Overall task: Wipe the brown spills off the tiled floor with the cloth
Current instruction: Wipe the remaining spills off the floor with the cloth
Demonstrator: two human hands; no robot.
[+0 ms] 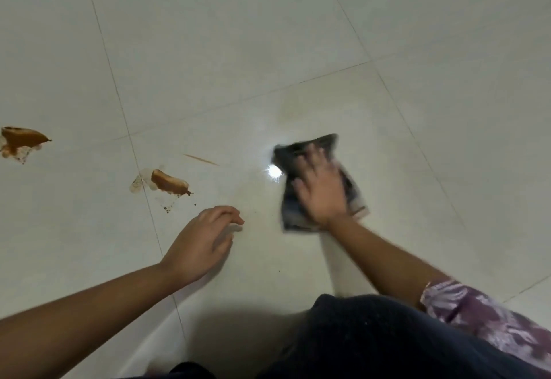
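A dark cloth (pixel 293 158) lies flat on the pale tiled floor (pixel 268 50) at centre right. My right hand (pixel 320 187) presses down on it with fingers spread, blurred by motion. One brown spill (pixel 170 183) sits left of centre, beside a tile joint, with small specks below it. A second brown spill (pixel 21 140) lies at the far left edge. A thin brown streak (pixel 201 159) runs between the nearer spill and the cloth. My left hand (pixel 205 238) rests near the floor, fingers loosely curled, holding nothing, just right of the nearer spill.
My knee in dark trousers (pixel 372 337) fills the bottom centre. A purple patterned sleeve (pixel 477 316) shows at lower right. A wet sheen with a bright glare (pixel 274 171) lies left of the cloth. Bare tiles stretch beyond.
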